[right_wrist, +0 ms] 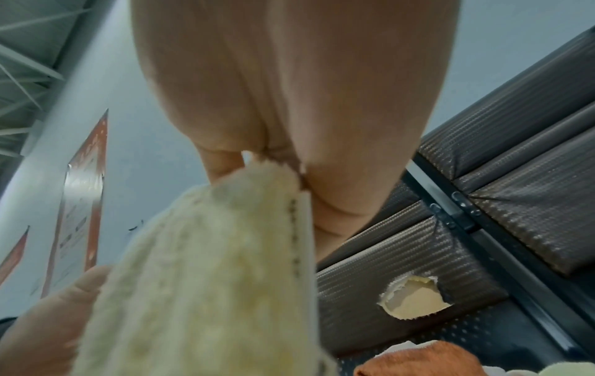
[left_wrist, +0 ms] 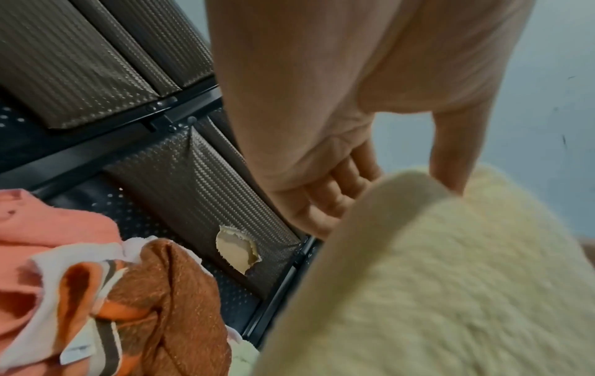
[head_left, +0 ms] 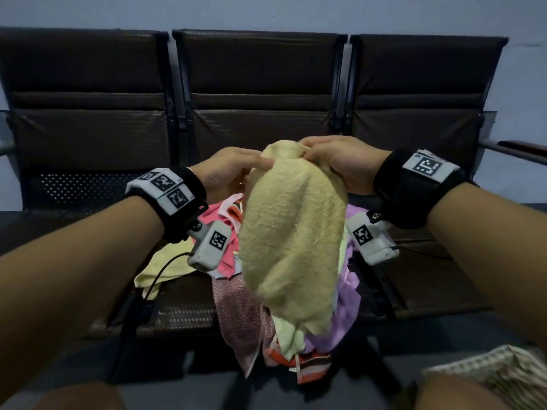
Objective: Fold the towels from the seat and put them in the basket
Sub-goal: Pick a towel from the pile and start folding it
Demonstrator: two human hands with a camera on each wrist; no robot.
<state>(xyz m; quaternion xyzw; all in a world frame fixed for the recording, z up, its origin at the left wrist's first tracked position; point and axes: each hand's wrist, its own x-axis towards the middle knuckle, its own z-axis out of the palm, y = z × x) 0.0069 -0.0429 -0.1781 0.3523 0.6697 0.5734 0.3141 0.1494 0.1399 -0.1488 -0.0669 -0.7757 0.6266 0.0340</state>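
Head view: one yellow towel, two hands.

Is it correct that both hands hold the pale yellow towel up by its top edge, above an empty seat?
Not quite: the seat is not empty. The head view shows a pile of towels lying on it. The rest holds: the left hand and right hand hold up the pale yellow towel.

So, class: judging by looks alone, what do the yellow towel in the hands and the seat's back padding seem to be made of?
Yellow towel: looks like cotton terry, matte and fuzzy, with a looped nap and a flat stitched hem seen from the right wrist; the fibre itself is a guess.
Back padding: probably vinyl or faux leather with an embossed weave and a slight sheen; a torn hole bares pale, foam-like filling.
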